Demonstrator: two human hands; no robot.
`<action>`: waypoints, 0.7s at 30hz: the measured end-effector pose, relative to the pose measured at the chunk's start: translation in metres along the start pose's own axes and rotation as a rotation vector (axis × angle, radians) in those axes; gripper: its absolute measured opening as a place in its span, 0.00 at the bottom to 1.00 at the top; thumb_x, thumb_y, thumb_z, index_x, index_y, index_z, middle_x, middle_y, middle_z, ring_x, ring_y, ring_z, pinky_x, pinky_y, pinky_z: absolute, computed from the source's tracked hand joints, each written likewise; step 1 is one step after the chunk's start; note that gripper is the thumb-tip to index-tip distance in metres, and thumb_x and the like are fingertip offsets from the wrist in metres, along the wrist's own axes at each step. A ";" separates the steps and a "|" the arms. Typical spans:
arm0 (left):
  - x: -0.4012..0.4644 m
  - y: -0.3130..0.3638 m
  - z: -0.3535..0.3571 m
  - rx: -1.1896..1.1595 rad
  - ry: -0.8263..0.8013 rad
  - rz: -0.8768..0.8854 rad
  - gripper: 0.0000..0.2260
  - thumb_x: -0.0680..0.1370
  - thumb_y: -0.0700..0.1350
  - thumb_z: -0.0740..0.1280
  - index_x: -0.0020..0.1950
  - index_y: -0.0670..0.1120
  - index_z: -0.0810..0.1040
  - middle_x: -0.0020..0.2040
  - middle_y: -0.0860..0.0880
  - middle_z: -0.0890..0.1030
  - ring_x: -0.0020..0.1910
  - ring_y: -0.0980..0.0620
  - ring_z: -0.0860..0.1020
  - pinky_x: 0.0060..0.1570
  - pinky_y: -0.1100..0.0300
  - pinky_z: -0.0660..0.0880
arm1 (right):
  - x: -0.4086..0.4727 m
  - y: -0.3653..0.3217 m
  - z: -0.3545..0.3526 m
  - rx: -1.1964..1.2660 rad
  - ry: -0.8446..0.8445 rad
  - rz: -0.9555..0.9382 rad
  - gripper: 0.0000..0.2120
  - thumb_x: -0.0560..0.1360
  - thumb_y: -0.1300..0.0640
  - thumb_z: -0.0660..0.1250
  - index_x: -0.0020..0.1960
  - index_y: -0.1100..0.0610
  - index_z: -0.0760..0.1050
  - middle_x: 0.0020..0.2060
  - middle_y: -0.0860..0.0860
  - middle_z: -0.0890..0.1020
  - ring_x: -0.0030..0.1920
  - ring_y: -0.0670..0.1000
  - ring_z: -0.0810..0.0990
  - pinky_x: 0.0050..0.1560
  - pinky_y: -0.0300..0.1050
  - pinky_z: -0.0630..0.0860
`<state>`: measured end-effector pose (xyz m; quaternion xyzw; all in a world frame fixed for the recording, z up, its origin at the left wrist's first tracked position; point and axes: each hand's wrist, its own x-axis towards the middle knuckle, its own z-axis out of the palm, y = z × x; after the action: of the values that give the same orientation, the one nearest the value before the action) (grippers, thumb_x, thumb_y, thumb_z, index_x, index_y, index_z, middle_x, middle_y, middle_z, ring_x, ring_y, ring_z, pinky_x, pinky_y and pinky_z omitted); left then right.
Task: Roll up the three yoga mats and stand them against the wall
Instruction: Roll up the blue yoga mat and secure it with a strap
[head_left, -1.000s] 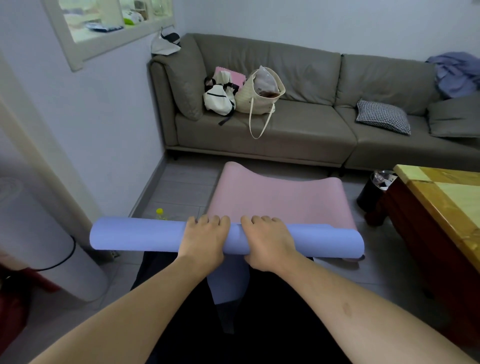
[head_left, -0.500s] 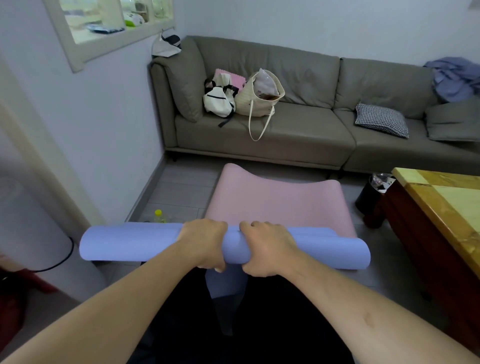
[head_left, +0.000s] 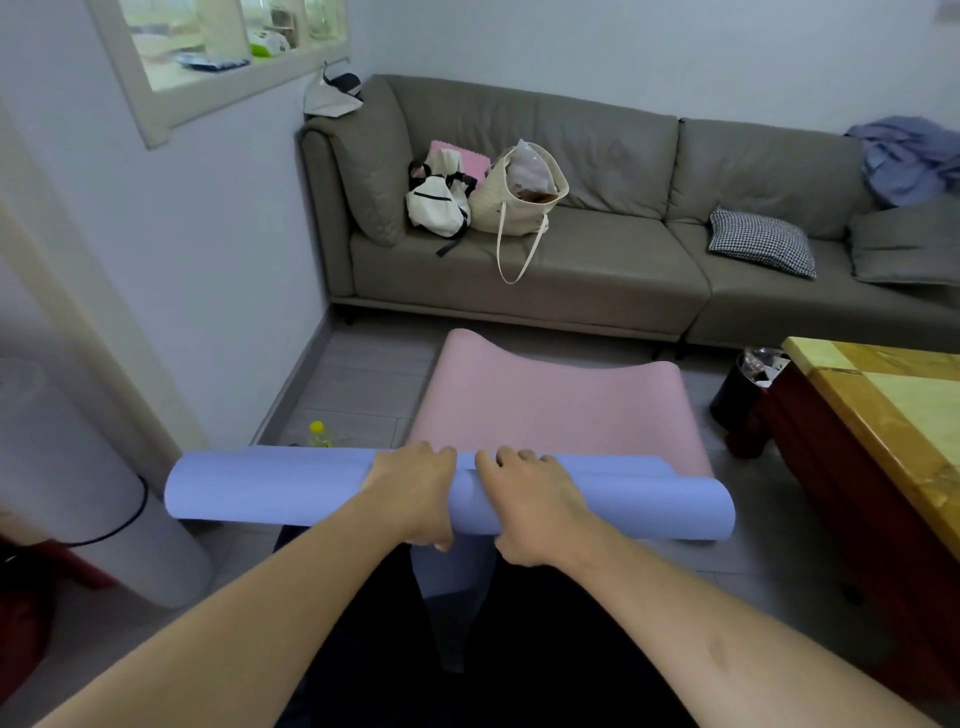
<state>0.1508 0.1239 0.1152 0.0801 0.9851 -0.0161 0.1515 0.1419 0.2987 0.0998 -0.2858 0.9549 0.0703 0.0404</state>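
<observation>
Lavender yoga mat roll (head_left: 270, 486) lying crosswise near the person, left hand (head_left: 413, 488) and right hand (head_left: 530, 501) side by side, fingers curled over its middle, pink mat (head_left: 550, 405) flat on floor beyond, grey sofa (head_left: 597, 270) far side.

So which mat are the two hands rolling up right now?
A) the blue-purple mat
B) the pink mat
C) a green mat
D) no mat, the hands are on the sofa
A: both the left hand and the right hand grip the rolled blue-purple yoga mat, fingers curled over it, while the pink yoga mat lies spread on the floor behind.
</observation>
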 end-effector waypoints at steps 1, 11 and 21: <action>-0.002 0.003 0.008 0.060 0.088 0.007 0.28 0.70 0.52 0.76 0.64 0.49 0.67 0.59 0.50 0.75 0.58 0.47 0.77 0.57 0.51 0.74 | 0.003 0.003 -0.003 0.030 -0.010 -0.001 0.28 0.66 0.55 0.77 0.60 0.53 0.66 0.52 0.52 0.76 0.51 0.58 0.79 0.45 0.51 0.70; 0.006 -0.002 0.012 0.020 0.155 0.008 0.23 0.69 0.51 0.77 0.57 0.52 0.68 0.55 0.53 0.79 0.54 0.47 0.80 0.52 0.51 0.73 | 0.004 0.002 0.014 -0.004 0.102 0.002 0.32 0.66 0.49 0.77 0.65 0.53 0.67 0.55 0.51 0.76 0.53 0.57 0.78 0.49 0.52 0.69; 0.005 -0.011 0.027 0.181 0.317 -0.032 0.23 0.72 0.43 0.71 0.64 0.49 0.66 0.59 0.48 0.77 0.58 0.44 0.77 0.56 0.52 0.68 | 0.023 0.010 -0.010 0.128 -0.015 0.028 0.25 0.66 0.50 0.75 0.58 0.52 0.68 0.53 0.50 0.80 0.52 0.59 0.82 0.44 0.49 0.71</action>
<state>0.1521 0.1125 0.0881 0.0791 0.9923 -0.0940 -0.0138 0.1172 0.2932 0.1081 -0.2687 0.9610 0.0118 0.0645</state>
